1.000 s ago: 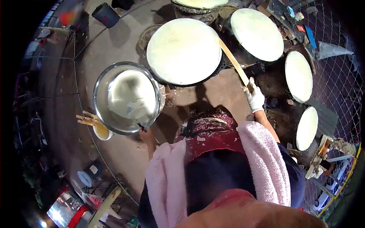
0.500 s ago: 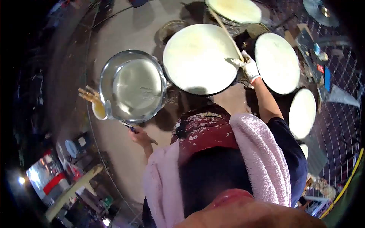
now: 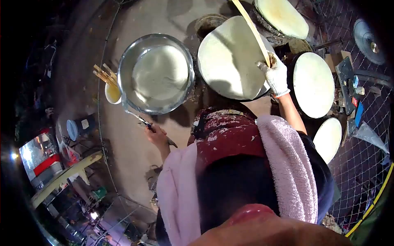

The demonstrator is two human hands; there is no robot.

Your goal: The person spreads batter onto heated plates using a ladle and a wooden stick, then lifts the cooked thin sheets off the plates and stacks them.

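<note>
The right hand [image 3: 276,76], in a white glove, is closed around the near end of a long wooden stick [image 3: 251,30]. The stick's long axis runs up and away from that hand, lying across the round pale sheet [image 3: 230,61] on the hot plate. The left hand [image 3: 156,135], bare, grips a ladle handle [image 3: 141,119] whose far end rests at the rim of the metal batter bowl [image 3: 125,74], left of the sheet.

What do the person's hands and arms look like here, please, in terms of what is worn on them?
The right hand wears a white knitted glove, smudged grey, with a thin red-edged cuff. The left hand is bare. Both forearms are uncovered; a dark short sleeve covers the right upper arm, and a pink towel drapes over both shoulders.
</note>
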